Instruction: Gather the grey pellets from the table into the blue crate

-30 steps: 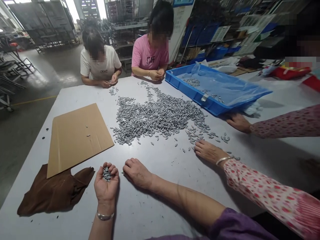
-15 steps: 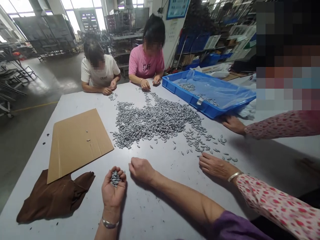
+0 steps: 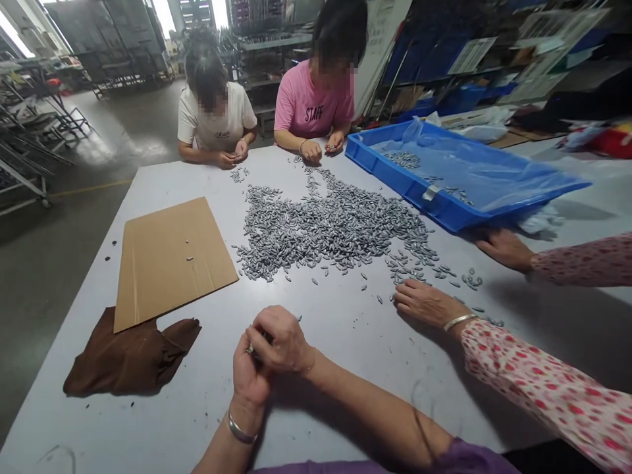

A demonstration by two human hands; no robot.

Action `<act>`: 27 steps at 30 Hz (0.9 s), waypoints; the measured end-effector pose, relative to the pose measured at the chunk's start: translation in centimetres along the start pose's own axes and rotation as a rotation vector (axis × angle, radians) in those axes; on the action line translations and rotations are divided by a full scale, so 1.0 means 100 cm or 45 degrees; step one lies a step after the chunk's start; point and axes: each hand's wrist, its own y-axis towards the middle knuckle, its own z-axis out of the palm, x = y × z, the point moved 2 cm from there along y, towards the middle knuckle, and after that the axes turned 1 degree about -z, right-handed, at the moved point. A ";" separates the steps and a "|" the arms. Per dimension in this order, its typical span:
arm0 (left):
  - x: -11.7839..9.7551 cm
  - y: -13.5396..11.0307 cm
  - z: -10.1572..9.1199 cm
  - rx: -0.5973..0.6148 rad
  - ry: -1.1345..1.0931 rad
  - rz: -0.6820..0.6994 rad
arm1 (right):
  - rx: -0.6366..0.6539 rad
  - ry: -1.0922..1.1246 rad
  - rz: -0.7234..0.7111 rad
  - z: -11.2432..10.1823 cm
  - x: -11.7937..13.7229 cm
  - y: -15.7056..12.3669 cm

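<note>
- The left hand (image 3: 250, 375) is cupped palm up just above the desk (image 3: 345, 368), its fingers curled around a small clutch of grey metal pieces (image 3: 251, 350), of which only a glint shows between the two hands.
- A second ago that palm lay open to the camera with the pieces plainly heaped in it; now the right hand covers most of it.
- The right hand (image 3: 282, 342) has come off the desk, where it rested knuckles up beside the left, and now sits over the left palm, touching it. Its fingers are bent down into the cupped hand; whether they pinch a piece cannot be told.
- The big heap of grey pieces (image 3: 330, 227) lies spread over the middle of the desk, well ahead of both hands, much as before.
- A sheet of cardboard (image 3: 172, 260) lies to the left with a brown cloth (image 3: 131, 359) at its near corner.
- A blue tray (image 3: 444, 201) lined with clear film stands at the far right.
- A neighbour's hand (image 3: 427, 304), with a bangle and a flowered sleeve, lies flat among stray pieces to the right, as it did earlier.
- Two people sit at the far edge, hands at the heap.
</note>
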 end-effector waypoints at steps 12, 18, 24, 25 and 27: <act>-0.006 -0.012 0.019 0.137 -0.202 0.056 | -0.464 1.407 1.251 0.000 -0.031 -0.035; -0.007 -0.011 0.016 0.187 -0.190 0.071 | -0.601 1.761 1.474 0.015 -0.015 -0.042; -0.007 -0.020 0.019 0.237 -0.043 0.238 | -0.616 1.861 1.519 0.023 -0.007 -0.042; -0.006 -0.023 0.020 0.230 0.032 0.300 | -0.604 1.886 1.506 0.025 -0.007 -0.043; -0.006 -0.029 0.021 0.248 0.205 0.425 | -0.586 1.931 1.503 0.031 -0.005 -0.044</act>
